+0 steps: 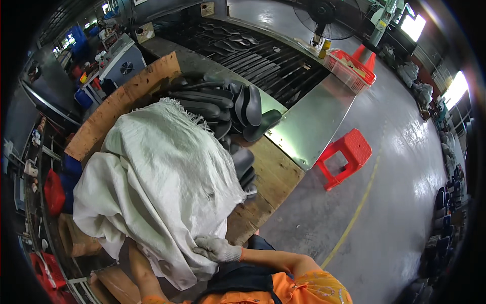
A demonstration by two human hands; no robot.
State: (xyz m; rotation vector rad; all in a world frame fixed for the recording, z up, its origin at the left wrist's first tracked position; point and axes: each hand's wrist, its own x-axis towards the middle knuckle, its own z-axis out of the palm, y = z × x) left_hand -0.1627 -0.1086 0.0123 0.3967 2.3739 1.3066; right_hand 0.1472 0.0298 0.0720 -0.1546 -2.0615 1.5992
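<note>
A large white woven sack [167,152] with a frayed edge lies bunched over the near part of a wooden tabletop [276,175]. My right hand [217,249], in a pale knit work glove, is closed on a fold of the sack at its near side. My left forearm [144,271] reaches up under the sack's near left part, and the cloth hides that hand. Beyond the sack's frayed edge lies a heap of dark grey shoe soles [248,106]; some show along its right side, partly covered.
A wooden board [121,106] edges the table's left side. Past the heap, a metal plate [316,121] adjoins a slatted rack [258,61] carrying more soles. A red stool [347,154] stands on the floor at right, with a red basket [349,71] and a fan [324,15] farther off.
</note>
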